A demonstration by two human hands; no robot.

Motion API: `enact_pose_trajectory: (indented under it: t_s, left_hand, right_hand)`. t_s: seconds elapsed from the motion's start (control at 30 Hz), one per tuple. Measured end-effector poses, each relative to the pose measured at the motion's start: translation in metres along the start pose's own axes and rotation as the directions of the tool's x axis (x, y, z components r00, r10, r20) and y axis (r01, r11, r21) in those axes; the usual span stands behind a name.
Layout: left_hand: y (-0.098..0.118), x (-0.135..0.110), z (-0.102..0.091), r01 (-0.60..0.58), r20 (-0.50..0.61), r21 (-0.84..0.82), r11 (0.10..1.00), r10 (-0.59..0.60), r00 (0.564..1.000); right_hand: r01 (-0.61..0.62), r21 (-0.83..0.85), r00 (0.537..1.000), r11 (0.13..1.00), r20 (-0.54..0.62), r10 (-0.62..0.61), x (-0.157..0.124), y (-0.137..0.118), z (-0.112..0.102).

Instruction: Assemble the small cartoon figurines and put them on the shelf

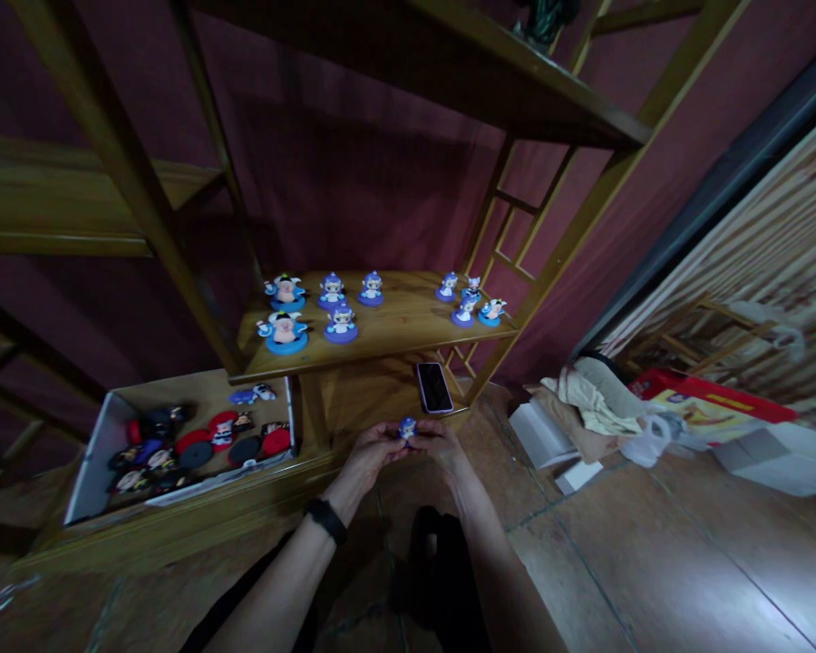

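Note:
A small purple-and-white figurine [407,429] is pinched between my two hands, in front of the lower shelf. My left hand [374,451], with a black band at the wrist, closes its fingers on one side of it. From the other side the fingers of my right hand [442,444] grip it too. Above, on the wooden shelf [408,317], stand several similar purple figurines [341,323] on round bases. Pig figurines [284,333] on blue bases stand at the left, and a smaller group with another pig figurine [492,312] is at the right.
A white cardboard box [92,462] of loose figurines sits at the lower left. A phone [435,388] lies on the lower shelf. On the tiled floor at right are a cloth [588,396], a plastic bag [649,442] and white boxes [782,458]. An upper shelf [449,63] overhangs.

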State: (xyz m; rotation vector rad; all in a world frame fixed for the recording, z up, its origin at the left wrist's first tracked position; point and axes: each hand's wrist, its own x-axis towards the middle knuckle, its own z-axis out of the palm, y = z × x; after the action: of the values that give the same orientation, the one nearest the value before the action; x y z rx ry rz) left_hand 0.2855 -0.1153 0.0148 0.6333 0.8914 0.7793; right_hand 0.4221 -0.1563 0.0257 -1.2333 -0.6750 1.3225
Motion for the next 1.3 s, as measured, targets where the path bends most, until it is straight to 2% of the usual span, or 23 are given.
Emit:
enact_pose_trajectory:
  t_s: [0.23, 0.43, 0.57, 1.0, 1.17, 1.3]
  left_hand:
    - [0.001, 0.005, -0.003, 0.029, -0.008, 0.011, 1.0, -0.029, 1.0]
    - [0.003, 0.003, -0.003, 0.021, 0.026, 0.055, 0.998, -0.023, 0.999]
    - [0.002, 0.004, -0.001, 0.033, 0.001, -0.005, 0.999, -0.033, 0.999]
    - [-0.001, 0.012, -0.005, 0.076, -0.068, -0.149, 0.986, -0.087, 0.994]
    - [0.002, 0.007, -0.006, 0.041, -0.077, -0.104, 0.994, -0.05, 0.996]
    - [0.009, 0.003, -0.004, -0.066, -0.052, -0.032, 0.997, 0.064, 0.997]
  right_hand:
    - [-0.006, -0.009, 0.999, 1.0, 0.048, 0.007, 0.002, 0.0, -0.004]
    - [0.016, -0.001, 1.0, 1.0, 0.02, -0.016, 0.003, 0.004, -0.004]
    - [0.037, 0.007, 0.999, 0.999, 0.009, -0.037, 0.006, 0.009, -0.003]
    - [-0.023, 0.252, 0.999, 0.967, -0.035, 0.033, 0.011, 0.019, 0.002]
    - [-0.047, 0.276, 0.999, 0.96, -0.01, 0.052, 0.01, 0.019, 0.003]
    - [0.037, 0.264, 0.999, 0.964, 0.007, -0.04, 0.008, 0.013, 0.006]
